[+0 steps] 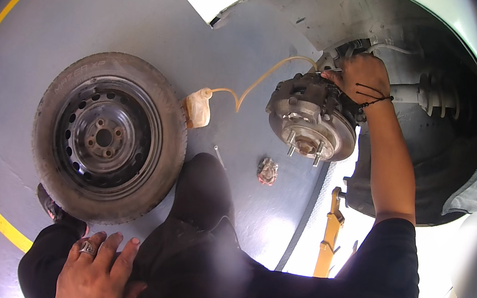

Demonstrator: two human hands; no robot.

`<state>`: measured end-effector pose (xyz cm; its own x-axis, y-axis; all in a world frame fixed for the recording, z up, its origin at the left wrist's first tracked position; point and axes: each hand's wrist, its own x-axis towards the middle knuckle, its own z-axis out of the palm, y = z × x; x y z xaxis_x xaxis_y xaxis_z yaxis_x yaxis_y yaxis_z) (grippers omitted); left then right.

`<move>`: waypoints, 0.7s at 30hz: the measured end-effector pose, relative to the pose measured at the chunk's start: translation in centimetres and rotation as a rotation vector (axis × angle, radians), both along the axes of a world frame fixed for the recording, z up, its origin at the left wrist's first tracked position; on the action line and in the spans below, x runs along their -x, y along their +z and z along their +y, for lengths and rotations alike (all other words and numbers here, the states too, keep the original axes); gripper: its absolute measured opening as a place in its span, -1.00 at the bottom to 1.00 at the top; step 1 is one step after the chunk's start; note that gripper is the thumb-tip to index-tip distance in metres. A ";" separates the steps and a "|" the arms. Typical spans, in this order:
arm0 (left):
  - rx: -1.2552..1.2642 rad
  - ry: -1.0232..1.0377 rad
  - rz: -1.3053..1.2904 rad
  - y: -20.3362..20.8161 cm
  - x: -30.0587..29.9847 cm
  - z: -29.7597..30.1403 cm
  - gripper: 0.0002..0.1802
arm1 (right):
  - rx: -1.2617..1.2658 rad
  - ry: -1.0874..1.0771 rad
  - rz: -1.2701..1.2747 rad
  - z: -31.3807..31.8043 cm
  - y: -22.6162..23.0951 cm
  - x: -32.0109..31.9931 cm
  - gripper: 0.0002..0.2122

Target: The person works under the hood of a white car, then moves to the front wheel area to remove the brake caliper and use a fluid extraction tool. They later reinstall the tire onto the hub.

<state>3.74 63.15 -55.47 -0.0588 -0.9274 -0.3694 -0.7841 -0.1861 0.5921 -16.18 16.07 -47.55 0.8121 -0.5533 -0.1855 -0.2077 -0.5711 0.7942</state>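
Brake (310, 113) above grey, yellow-lined floor (147, 16)

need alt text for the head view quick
A bare right hand reaches behind a brake in a car wheel well. A thin hose runs from near that hand to a bottle beside a loose wheel; the left hand is palm down at lower left.

Raised lettering (80, 72), on tyre sidewall (50, 130)
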 end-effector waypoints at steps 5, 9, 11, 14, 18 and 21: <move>0.103 -0.004 -0.026 -0.1 0.6 -0.4 -0.27 | -0.066 0.004 -0.011 -1.6 0.2 1.1 -0.44; 0.175 0.012 -0.090 -0.7 1.2 -0.1 -0.21 | -0.064 -0.073 0.044 -1.1 0.7 0.1 -0.44; 0.194 0.020 -0.098 -0.7 1.4 0.1 -0.21 | -0.042 -0.103 0.042 -0.6 0.7 -0.1 -0.44; 0.186 0.029 -0.098 -0.6 1.8 0.4 -0.20 | 0.002 -0.132 0.024 0.3 0.3 -0.3 -0.44; 0.177 0.019 -0.129 -0.9 2.2 0.8 -0.20 | 0.027 -0.141 0.031 0.5 0.1 -0.6 -0.44; 0.152 0.043 -0.091 -1.8 1.9 1.3 -0.20 | 0.019 -0.169 0.034 0.8 0.1 -0.8 -0.45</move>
